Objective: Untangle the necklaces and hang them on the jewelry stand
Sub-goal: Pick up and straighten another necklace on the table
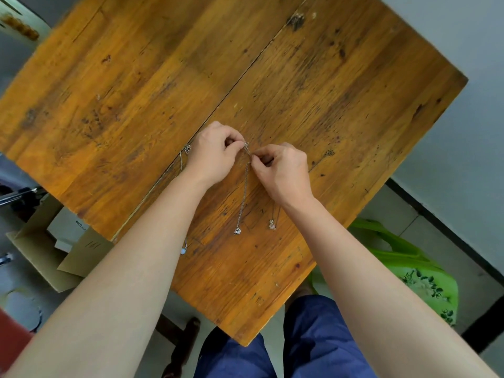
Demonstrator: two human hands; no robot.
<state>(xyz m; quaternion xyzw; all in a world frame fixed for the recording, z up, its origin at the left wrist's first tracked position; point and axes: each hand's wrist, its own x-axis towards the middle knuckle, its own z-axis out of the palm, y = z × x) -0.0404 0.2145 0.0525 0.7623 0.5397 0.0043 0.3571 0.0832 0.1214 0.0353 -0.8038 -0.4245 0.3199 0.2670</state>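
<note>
Thin silver necklaces lie tangled on the wooden table (313, 85). My left hand (212, 154) and my right hand (281, 173) both pinch the top of one chain (246, 148), fingertips almost touching. That chain runs down to a small pendant (237, 231). A second pendant (272, 225) lies beside it, its chain partly hidden under my right wrist. Another pendant (187, 149) shows left of my left hand, with a thin chain trailing under my left forearm to a pale bead (183, 251). No jewelry stand is in view.
A cardboard box (54, 249) sits on the floor at the left of the table. A green bag (409, 268) lies on the floor at the right. My blue trousers (300, 345) show below the table's near corner.
</note>
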